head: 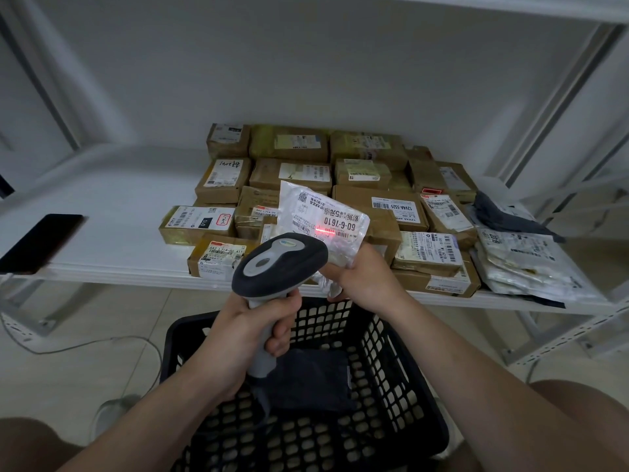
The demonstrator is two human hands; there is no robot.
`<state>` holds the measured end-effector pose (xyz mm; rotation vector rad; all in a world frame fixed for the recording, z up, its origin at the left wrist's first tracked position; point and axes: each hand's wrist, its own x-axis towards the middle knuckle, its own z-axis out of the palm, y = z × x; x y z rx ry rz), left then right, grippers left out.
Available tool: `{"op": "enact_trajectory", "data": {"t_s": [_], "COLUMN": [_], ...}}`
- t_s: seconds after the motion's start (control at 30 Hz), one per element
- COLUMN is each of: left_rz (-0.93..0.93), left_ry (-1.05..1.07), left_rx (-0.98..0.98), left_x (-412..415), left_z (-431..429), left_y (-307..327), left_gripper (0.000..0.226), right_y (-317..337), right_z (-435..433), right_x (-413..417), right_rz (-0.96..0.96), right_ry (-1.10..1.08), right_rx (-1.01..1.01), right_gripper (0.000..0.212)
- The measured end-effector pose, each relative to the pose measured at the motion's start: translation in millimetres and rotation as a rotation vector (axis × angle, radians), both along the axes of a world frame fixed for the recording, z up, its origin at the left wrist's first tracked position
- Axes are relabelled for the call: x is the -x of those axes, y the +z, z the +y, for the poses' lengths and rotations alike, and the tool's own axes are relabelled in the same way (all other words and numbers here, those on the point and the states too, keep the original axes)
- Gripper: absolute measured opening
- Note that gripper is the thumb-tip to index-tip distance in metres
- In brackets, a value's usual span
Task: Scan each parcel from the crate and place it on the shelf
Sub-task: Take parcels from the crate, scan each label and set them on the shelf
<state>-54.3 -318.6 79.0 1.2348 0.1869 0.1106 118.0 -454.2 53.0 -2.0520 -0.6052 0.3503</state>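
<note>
white wall (pixel 306 63), pale tiled floor (pixel 85 338)

Non-work stuff I can see from here: a black phone (pixel 41 241) lies flat way off on the left, screen dark. Lower down, the floor (pixel 85 369) is pale beige tile. A thin grey cable (pixel 102 341) snakes across it from the left edge, then curves down. There's a greyish blob (pixel 112 412) on the tile at lower left, too blurry to tell what it is. At the back is a plain white wall (pixel 306 63).
</note>
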Motion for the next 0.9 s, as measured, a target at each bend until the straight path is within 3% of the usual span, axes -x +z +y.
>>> {"op": "enact_trajectory", "data": {"t_s": [0.43, 0.9], "left_rz": [-0.009, -0.014], "left_ry": [0.014, 0.003], "left_rx": [-0.023, -0.021], "left_x": [0.5, -1.4], "left_z": [-0.9, -0.5], "left_y": [1.9, 0.6], "left_gripper": [0.049, 0.031], "right_y": [4.2, 6.5], "right_z": [-0.8, 0.7], "right_x": [2.9, 3.8], "right_rz": [-0.015, -0.009], "right_ry": [0.015, 0.009], "right_rx": [-0.015, 0.012], "right_gripper": [0.044, 0.043]}}
